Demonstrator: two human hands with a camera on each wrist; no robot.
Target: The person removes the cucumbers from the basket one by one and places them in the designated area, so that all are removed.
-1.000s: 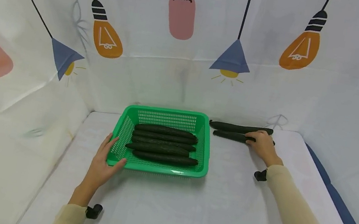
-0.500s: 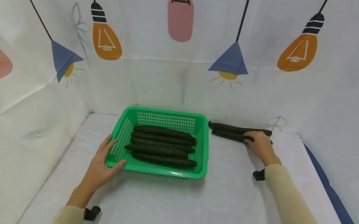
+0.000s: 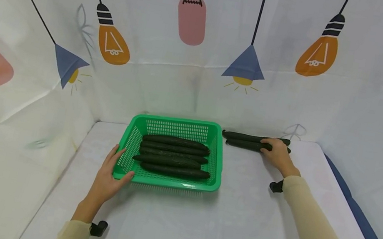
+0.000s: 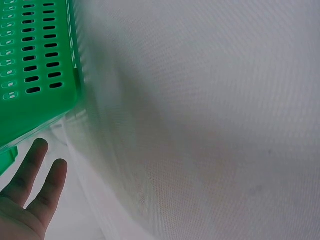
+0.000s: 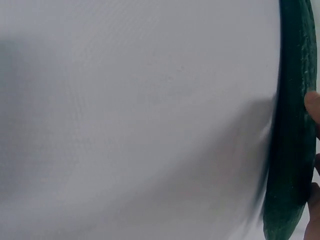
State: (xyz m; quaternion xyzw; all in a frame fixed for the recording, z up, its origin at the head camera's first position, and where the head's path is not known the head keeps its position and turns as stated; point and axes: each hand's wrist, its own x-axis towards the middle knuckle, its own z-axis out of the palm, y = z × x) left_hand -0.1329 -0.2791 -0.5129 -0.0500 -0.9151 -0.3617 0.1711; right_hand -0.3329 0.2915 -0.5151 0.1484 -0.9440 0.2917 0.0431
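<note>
- Cucumbers, long, dark green and slender (image 3: 169, 161), lie side by side in a shallow, bright green, slotted plastic basket (image 3: 165, 183); five are inside.
- Two more lie on the table to the basket's right: the far cucumber (image 3: 242, 137), close to the back wall, and the near cucumber (image 3: 242, 144) just in front of it.
- Judging by that split, the work looks well along but unfinished, with two outside.
- Right hand (image 3: 277, 153): curled over the near cucumber, apparently gripping it where it lies.
- Left hand (image 3: 107, 179): fingers and thumb spread wide at the basket's front left corner; how firmly they touch, I cannot tell.
- Surface: a table (image 3: 173, 226) in plain white, softly shadowed.
- Room: creased white sheeting (image 3: 197, 86) forms walls, printed with hanging lamps and bulbs in orange, pink and blue; dark blue material (image 3: 358, 215) runs along the right edge.
</note>
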